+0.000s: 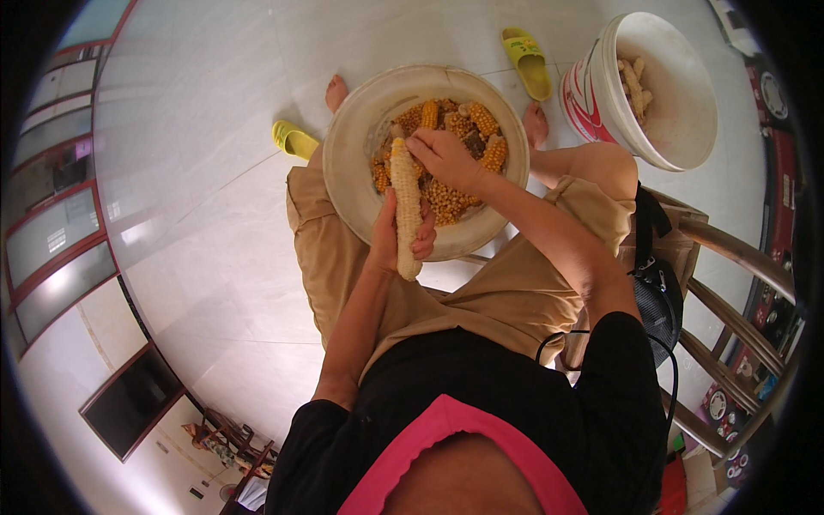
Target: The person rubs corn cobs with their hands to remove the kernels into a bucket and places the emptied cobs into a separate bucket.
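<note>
My left hand [402, 232] is wrapped around the lower half of a pale corn cob [405, 206], mostly stripped, with a few yellow kernels left at its far tip. Bent fingers of my right hand [444, 154] meet the cob near that tip; whether they pinch anything is hidden. Both hands are over a wide off-white basin [351, 187], which sits between my legs. Inside it lie loose kernels [447, 203] and several yellow corn ears [481, 118], some partly bare.
A white bucket [676, 96] with bare cobs [634, 90] stands tilted at the upper right. Two yellow-green slippers [533, 67] lie on the tiled floor [225, 212]. Beside my right thigh are a black bag [658, 296], a cable [673, 386] and a wooden chair's rails [737, 254].
</note>
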Available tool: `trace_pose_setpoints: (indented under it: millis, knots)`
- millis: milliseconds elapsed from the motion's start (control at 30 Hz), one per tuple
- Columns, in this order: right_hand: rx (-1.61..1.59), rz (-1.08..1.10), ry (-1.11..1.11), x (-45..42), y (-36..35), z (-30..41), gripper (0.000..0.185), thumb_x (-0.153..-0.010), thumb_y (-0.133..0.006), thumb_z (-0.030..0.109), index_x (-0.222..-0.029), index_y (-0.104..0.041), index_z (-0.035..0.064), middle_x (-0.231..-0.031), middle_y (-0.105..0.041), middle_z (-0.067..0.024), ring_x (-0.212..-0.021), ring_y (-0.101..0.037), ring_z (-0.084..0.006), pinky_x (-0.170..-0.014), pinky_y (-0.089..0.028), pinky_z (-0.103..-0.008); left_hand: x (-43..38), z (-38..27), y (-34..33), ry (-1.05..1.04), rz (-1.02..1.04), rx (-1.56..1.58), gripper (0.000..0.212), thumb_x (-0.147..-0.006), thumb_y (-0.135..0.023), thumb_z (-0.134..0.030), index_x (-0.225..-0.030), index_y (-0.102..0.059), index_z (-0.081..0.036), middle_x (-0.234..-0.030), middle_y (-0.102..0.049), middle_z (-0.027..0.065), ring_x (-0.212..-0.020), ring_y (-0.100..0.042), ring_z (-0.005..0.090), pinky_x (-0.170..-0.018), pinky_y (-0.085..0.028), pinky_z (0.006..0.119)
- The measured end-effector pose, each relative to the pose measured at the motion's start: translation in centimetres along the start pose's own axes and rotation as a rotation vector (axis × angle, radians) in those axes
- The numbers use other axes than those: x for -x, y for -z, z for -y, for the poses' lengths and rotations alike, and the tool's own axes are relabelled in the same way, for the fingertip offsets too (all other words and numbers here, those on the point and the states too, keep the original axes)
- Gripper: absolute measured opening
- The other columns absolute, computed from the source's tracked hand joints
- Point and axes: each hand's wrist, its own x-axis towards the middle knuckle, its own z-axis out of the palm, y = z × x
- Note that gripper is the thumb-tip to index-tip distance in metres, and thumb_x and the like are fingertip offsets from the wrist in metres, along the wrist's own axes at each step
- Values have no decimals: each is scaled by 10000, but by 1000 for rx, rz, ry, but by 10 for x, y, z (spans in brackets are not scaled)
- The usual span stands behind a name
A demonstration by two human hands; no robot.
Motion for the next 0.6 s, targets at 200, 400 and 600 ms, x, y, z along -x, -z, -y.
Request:
trace_pose_setpoints:
  millis: [200, 400, 600]
  knots:
    - [-282, 24, -165, 4, -2, 12, 315, -813, -483, 275, -692, -492, -16, -573, -459, -31, -538, -433, -122, -505, -363, -275, -1, -1, -2, -72, -50, -72, 502, -823, -271, -549, -820, -415, -69, -551, -418, 78, -379, -367, 142, -342, -304, 251]
    - [337, -10, 59, 4, 1, 21, 336, -787, -499, 291, -695, -472, -31, -623, -496, -208, -571, -492, -324, -532, -382, -370, -7, 10, 5, -131, -233, -352, 484, -826, -298, -533, -810, -415, -64, -545, -440, 81, -389, -415, 157, -354, -336, 269]
    - [219, 24, 123, 1, 2, 3, 345, -812, -476, 290, -665, -473, -22, -571, -468, -133, -515, -452, -227, -500, -357, -327, -3, 4, 7, -56, -40, -168, 499, -822, -278, -549, -813, -415, -69, -554, -428, 80, -389, -404, 153, -348, -327, 263]
